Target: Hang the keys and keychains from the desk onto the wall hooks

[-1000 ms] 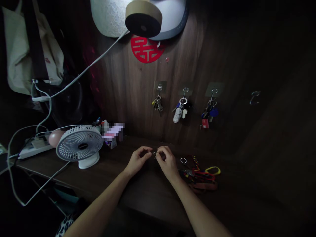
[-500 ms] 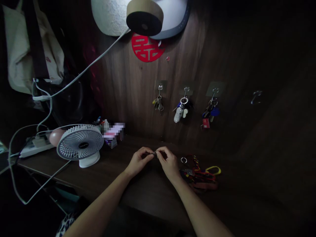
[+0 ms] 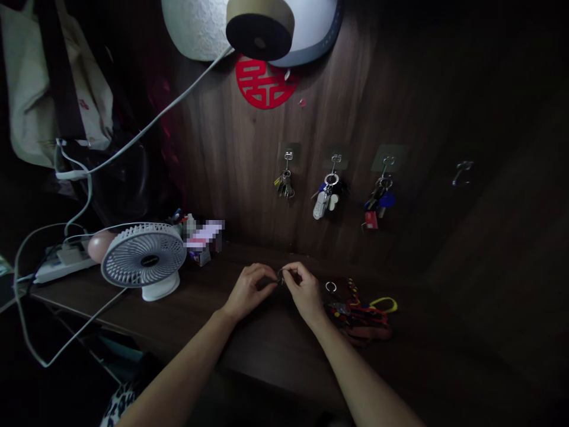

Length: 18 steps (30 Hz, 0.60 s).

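Observation:
Above the dark wooden desk (image 3: pixel 267 344), my left hand (image 3: pixel 249 290) and my right hand (image 3: pixel 304 290) meet at the fingertips. Between them is a small dark key ring (image 3: pixel 280 276), pinched by thumb and finger from both sides; what hangs on it is too small and dim to make out. Just right of my right hand lies a loose silver ring (image 3: pixel 331 286) on the desk. Beside it is a tangle of coloured straps (image 3: pixel 362 323), red, yellow and brown, partly behind my right wrist.
Three key bunches hang on wall hooks: a small one (image 3: pixel 285 184), a middle one (image 3: pixel 328 197) and a right one (image 3: pixel 379 198). A bare hook (image 3: pixel 463 172) is farther right. A white fan (image 3: pixel 144 256) and power strip (image 3: pixel 66 265) stand left. A lamp (image 3: pixel 259 29) hangs overhead.
My fingertips have drawn slightly apart, and more of the dark key ring shows between them. The view has shifted a little; the things on the desk and wall stay in place.

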Available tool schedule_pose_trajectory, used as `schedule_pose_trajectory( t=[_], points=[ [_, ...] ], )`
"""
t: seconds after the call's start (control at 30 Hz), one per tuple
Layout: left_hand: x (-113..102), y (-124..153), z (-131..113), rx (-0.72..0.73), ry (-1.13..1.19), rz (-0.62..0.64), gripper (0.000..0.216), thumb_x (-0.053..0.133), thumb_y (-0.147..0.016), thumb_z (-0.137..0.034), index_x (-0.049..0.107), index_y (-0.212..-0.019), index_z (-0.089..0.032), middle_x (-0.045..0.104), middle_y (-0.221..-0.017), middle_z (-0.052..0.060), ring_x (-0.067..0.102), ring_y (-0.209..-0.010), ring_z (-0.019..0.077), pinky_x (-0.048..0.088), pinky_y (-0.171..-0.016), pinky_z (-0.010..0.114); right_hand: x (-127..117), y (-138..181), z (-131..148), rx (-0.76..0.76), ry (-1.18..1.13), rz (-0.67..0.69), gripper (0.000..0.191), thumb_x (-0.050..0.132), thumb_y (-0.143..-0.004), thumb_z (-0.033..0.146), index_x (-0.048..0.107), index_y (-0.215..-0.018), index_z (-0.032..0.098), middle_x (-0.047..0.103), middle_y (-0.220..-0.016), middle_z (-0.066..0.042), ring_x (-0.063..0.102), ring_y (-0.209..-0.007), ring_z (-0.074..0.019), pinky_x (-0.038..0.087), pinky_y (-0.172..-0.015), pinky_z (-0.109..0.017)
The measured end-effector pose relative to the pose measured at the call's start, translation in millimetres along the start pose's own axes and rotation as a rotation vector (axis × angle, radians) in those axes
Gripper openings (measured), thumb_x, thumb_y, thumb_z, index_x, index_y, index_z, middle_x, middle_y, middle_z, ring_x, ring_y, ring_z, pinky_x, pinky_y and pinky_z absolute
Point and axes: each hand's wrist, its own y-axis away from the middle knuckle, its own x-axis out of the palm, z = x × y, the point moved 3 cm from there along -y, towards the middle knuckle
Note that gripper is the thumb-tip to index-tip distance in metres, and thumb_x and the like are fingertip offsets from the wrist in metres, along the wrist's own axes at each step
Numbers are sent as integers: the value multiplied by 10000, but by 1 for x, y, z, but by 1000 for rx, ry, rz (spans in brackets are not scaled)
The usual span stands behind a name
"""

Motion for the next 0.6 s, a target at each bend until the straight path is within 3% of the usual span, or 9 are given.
schedule_pose_trajectory(
  t=[0.1, 0.23, 0.47, 0.6],
  points=[
    [2, 0, -3, -19, 39, 33, 100, 595, -785, -299, 640, -837, -227, 646, -949, 35, 577, -932, 194, 395, -879, 329, -1, 0, 1, -6, -14, 2, 130, 505, -804, 319, 573, -777, 212, 628, -691, -8, 586, -665, -156, 463, -632, -260],
    [1, 0, 2, -116, 119, -52, 163, 533, -827, -341, 627, -858, -211, 645, -861, 30, 586, -853, 177, 430, -803, 295, 3, 2, 0, 5, -58, 53, 136, 507, -809, 329, 571, -797, 211, 614, -687, -3, 568, -625, -143, 461, -592, -248],
    [2, -1, 5, -97, 129, -79, 125, 578, -805, -318, 631, -824, -207, 644, -832, 24, 590, -828, 174, 437, -787, 283, 9, 4, -3, 64, -147, 123, 133, 516, -803, 341, 549, -789, 213, 596, -682, 8, 563, -593, -138, 451, -538, -236],
    [-1, 0, 7, -133, 127, -136, 150, 552, -822, -339, 631, -822, -211, 643, -824, 23, 583, -820, 173, 430, -785, 284, 8, 4, 2, 5, -42, 133, 121, 508, -805, 320, 567, -804, 214, 623, -748, -3, 580, -659, -147, 452, -568, -239]
  ],
)
